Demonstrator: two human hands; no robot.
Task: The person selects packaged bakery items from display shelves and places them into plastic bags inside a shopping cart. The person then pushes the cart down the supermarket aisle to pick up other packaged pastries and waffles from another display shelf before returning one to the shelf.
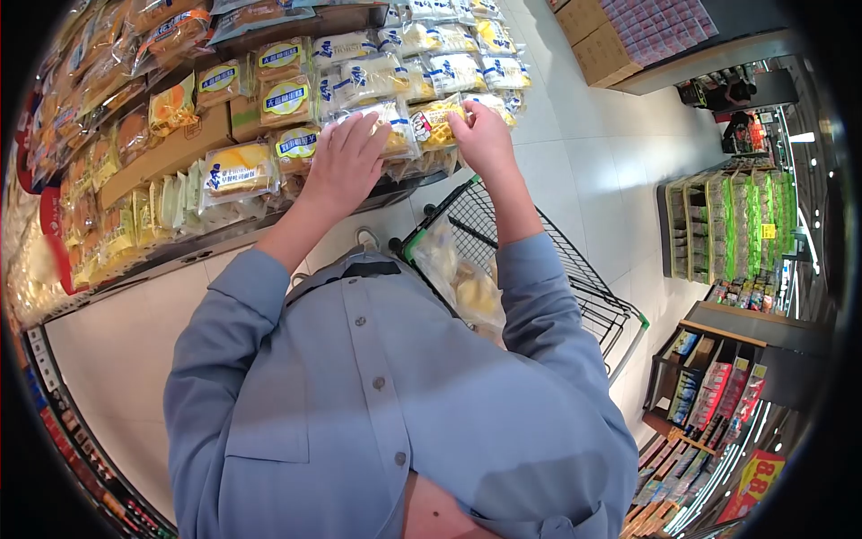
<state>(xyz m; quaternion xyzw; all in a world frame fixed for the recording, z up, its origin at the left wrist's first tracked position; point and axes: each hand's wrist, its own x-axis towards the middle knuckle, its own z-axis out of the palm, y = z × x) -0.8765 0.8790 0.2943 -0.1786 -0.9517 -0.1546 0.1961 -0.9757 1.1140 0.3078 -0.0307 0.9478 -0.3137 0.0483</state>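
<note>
My left hand [350, 160] lies flat with its fingers stretched out over a white-and-clear bread packet [397, 126] near the shelf's front edge. Just to the right, my right hand [485, 139] pinches the edge of a yellow packet of waffles [434, 124], thumb and forefinger closed on its wrapper. The two packets sit side by side, touching. Behind them, several white bread packets with blue print [368, 79] are stacked in rows. Left of my left hand are cake packets with blue-and-yellow oval labels [287, 97].
Below my right forearm stands a black wire shopping cart [561, 278] with green trim, holding a clear bag of yellowish items [476, 292]. More packaged bread [229, 171] fills the display to the left. Across the aisle are cardboard boxes [597, 54] and a green-and-grey stacked display [732, 225].
</note>
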